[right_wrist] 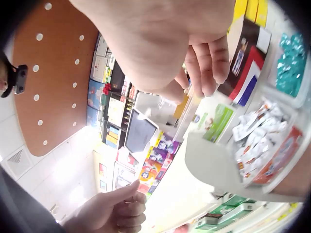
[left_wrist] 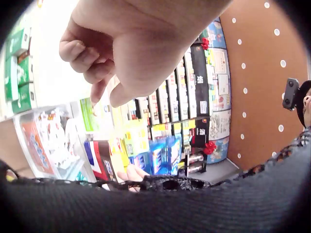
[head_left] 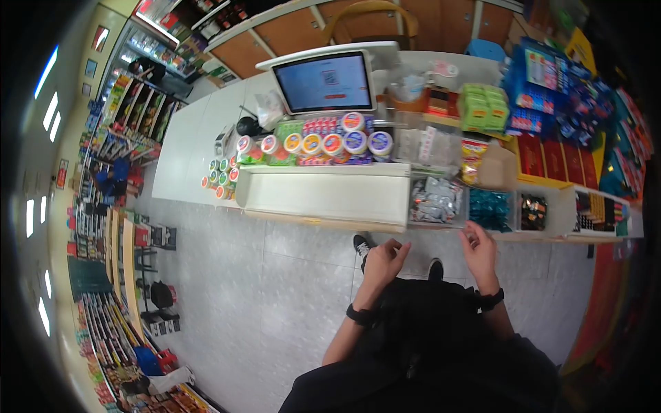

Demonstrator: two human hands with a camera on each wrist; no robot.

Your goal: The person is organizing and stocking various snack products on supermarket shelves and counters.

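Hovering low centre, left hand (head_left: 385,260) curled empty, right hand (head_left: 478,248) loosely bent, sachet bin (head_left: 436,199) above them, writing on checkout screen (head_left: 323,81) was unreadable.

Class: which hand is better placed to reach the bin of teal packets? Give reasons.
Likely right: the right hand is right in front of the teal packets; the left hand is farther aside.
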